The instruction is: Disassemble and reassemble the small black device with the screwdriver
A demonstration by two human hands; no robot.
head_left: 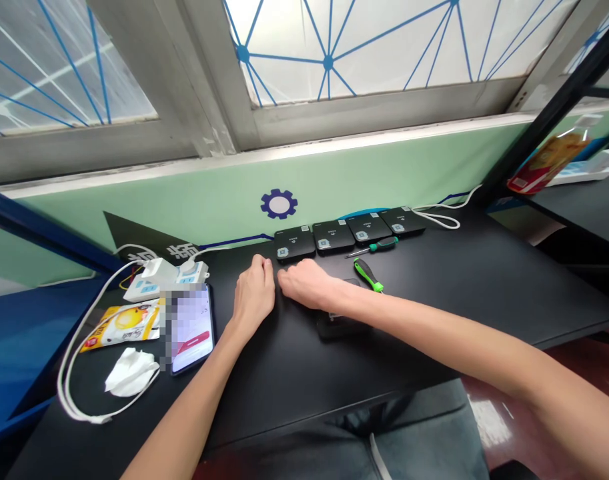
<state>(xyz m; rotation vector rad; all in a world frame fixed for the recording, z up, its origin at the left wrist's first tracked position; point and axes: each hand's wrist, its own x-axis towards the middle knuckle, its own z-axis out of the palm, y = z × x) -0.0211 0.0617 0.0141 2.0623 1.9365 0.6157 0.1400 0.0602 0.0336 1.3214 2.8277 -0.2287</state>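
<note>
At the left of the black desk [459, 280] a phone [191, 330] lies face up beside a yellow snack packet [121, 325]. The left hand [254, 293] rests flat, palm down, fingers pressed together, holding nothing. Just beside it the right hand [307, 283] lies knuckles up, fingers curled under; I cannot tell whether they pinch anything. A flat, matt black box [341, 327] sits under that wrist, mostly hidden. A green-handled screwdriver [368, 274] lies just beyond.
</note>
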